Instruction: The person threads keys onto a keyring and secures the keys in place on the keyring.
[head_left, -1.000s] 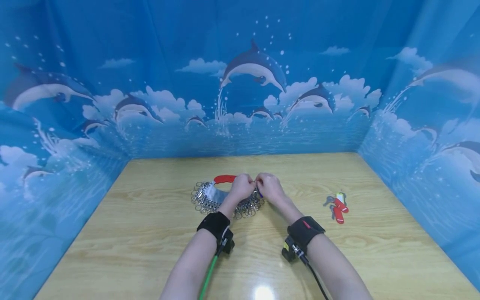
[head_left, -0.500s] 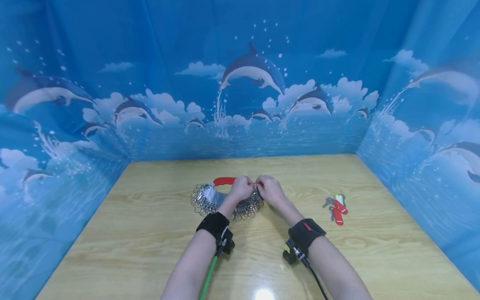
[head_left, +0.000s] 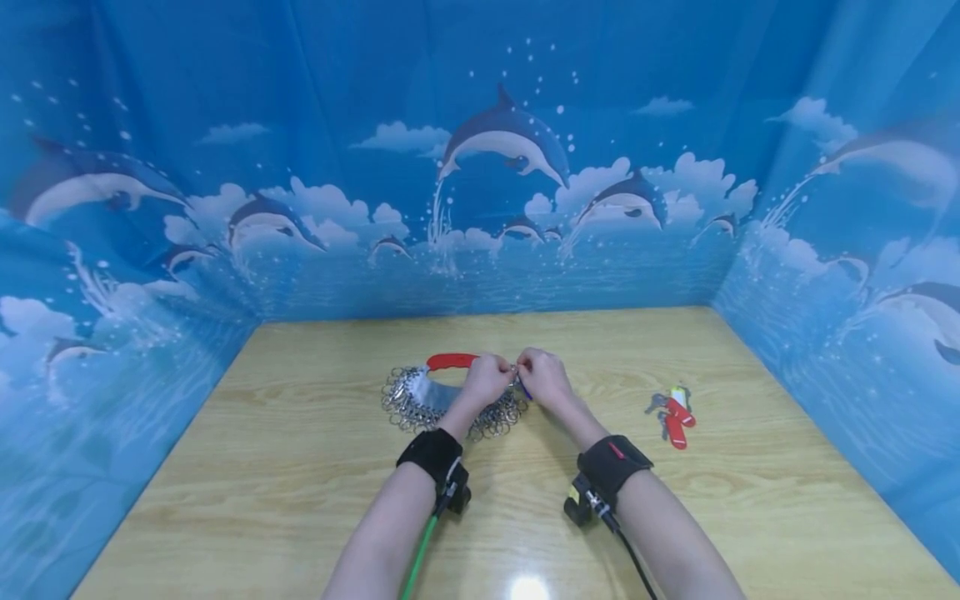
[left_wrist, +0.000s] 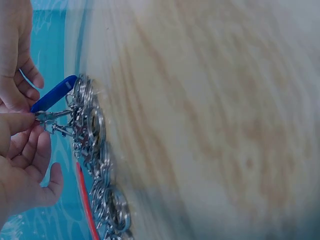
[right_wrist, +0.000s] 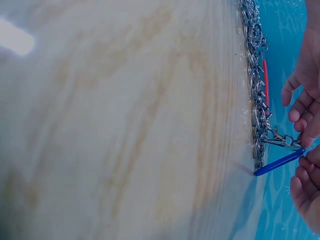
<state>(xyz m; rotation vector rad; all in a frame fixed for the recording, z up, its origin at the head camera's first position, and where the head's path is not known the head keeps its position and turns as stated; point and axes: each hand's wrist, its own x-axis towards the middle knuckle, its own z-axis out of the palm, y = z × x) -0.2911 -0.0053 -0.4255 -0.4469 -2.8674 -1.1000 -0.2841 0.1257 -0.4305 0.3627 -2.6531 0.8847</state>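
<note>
Your left hand (head_left: 487, 381) pinches a metal clasp (left_wrist: 46, 116); your right hand (head_left: 544, 380), nearer, pinches the blue tag (left_wrist: 54, 94) by its far end. Tag slants near and right from the pinch, at the ring cluster (left_wrist: 95, 131)'s right end.

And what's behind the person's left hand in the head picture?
A silver metal plate and its curved red handle run behind the left hand; silver metal rings show to both sides. What lies directly behind the hand is covered.
</note>
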